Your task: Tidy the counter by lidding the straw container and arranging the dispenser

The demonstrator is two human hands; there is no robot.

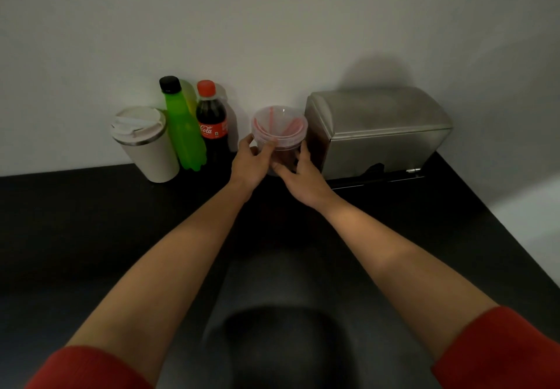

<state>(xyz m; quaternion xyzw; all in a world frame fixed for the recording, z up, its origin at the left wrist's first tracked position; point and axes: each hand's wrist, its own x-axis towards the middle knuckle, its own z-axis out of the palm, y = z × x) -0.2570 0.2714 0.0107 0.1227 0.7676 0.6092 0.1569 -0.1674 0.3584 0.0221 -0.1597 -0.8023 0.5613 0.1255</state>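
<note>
Both hands gripped the clear round plastic straw container [278, 129] with red straws inside, at the back of the dark surface [91, 222] near the wall. The left hand [253, 161] pinched its left side; the right hand [300, 173] wrapped its lower right. A clear lid sat on top. Just right stood the brushed-steel box dispenser [378, 134]; left, a cola bottle [212, 124].

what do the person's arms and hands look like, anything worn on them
Both forearms are bare, with red sleeves pushed up near the elbows: the left sleeve and the right sleeve. The left hand and right hand wear no gloves; no rings, watch or bracelets show in this dim view.
</note>
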